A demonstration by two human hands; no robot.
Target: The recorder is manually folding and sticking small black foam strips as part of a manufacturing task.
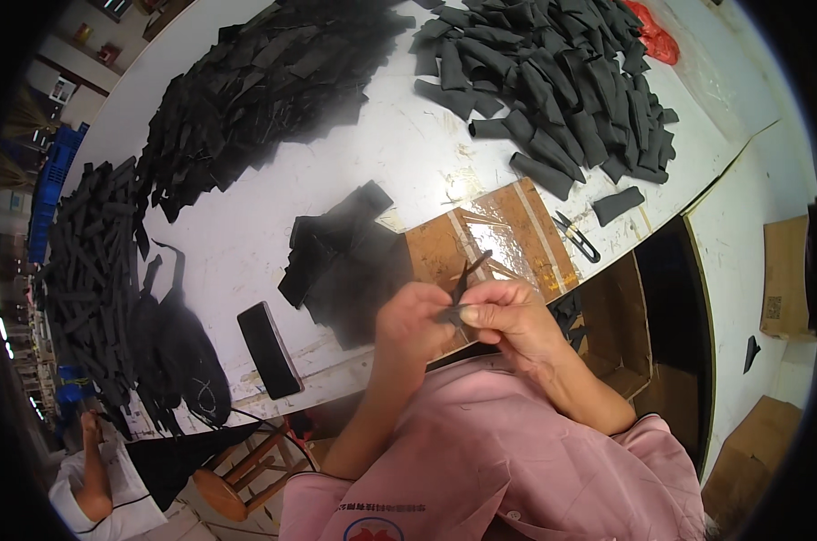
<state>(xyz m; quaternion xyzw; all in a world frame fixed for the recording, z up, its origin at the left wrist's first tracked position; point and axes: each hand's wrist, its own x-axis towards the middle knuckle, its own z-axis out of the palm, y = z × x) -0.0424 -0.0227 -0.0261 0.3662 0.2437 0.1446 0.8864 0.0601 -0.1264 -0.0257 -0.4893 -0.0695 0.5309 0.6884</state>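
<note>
Together, both hands on black strip

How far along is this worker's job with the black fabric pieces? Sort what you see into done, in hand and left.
Done, it seems: the heap of rolled black pieces at the table's far right. In hand: one small black strip pinched between left hand and right hand. Probably left: the flat stack beside the hands and the big loose pile at far left. Thread snips lie unused on the table.
</note>
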